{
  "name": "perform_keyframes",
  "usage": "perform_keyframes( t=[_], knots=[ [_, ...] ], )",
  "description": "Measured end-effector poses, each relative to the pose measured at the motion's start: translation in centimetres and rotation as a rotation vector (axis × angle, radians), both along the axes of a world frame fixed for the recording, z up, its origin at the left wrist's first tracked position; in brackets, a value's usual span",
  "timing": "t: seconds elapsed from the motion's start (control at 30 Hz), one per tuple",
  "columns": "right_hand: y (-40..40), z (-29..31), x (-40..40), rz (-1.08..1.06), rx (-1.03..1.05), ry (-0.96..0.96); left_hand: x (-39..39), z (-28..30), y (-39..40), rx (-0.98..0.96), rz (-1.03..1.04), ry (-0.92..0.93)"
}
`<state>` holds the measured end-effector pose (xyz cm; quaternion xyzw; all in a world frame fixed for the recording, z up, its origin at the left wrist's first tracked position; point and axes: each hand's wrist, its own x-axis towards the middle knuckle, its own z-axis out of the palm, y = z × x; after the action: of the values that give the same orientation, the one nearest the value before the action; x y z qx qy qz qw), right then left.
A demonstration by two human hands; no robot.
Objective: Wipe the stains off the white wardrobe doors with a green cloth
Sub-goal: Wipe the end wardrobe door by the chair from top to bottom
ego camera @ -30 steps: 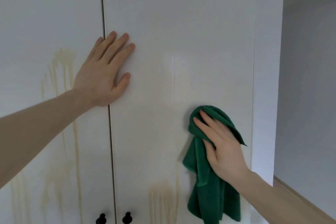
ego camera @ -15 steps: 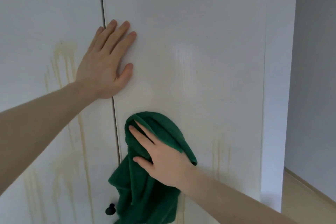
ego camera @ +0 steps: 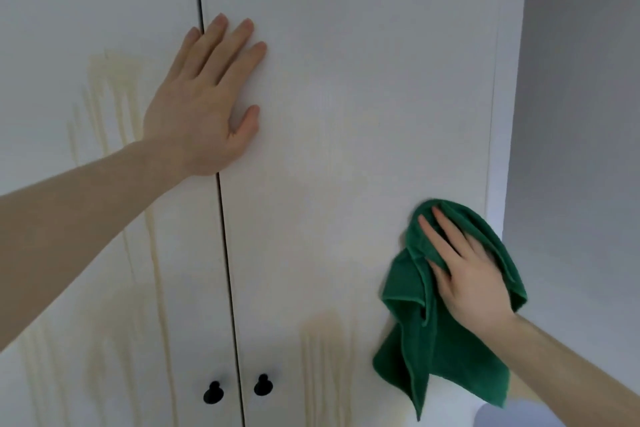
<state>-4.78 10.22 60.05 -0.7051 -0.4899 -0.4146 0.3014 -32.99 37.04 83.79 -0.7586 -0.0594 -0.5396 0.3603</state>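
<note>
Before us stand two tall white wardrobe doors point(ego camera: 363, 97) streaked with yellowish drip stains point(ego camera: 323, 350). Our right hand point(ego camera: 467, 284), its grip flat and wide, presses the soft, light green microfibre cloth point(ego camera: 433, 357) against the right door's edge; it will slip unless bunched beneath the palm. Our left hand point(ego camera: 204, 104) rests flat across the seam.

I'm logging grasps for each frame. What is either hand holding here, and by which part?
The right hand presses the green cloth by its upper part flat against the right door; the rest hangs loose. The left hand holds nothing, resting flat across the door gap.
</note>
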Motion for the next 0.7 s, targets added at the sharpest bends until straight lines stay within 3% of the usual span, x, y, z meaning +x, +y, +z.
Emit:
perform_keyframes(
  t=[0.13, 0.3, 0.37, 0.57, 0.7],
  knots=[
    [0.4, 1.4, -2.6, -0.056, 0.160, 0.061, -0.1, 0.0, -0.2, -0.018, 0.018, 0.005],
    [4.2, 4.3, -9.6, 0.234, 0.352, 0.420, -0.4, 0.2, -0.2, -0.015, 0.037, 0.021],
    [6.5, 5.1, -13.0, 0.311, 0.372, 0.402, -0.4, 0.2, -0.1, -0.009, 0.046, 0.025],
    [13.7, 3.0, -21.0, 0.451, 0.029, 0.228, -0.4, 0.2, 0.1, 0.008, 0.081, 0.042],
    [15.0, 1.7, -21.0, 0.353, -0.092, 0.109, -0.5, 0.3, 0.2, 0.002, 0.106, 0.052]
  ],
)
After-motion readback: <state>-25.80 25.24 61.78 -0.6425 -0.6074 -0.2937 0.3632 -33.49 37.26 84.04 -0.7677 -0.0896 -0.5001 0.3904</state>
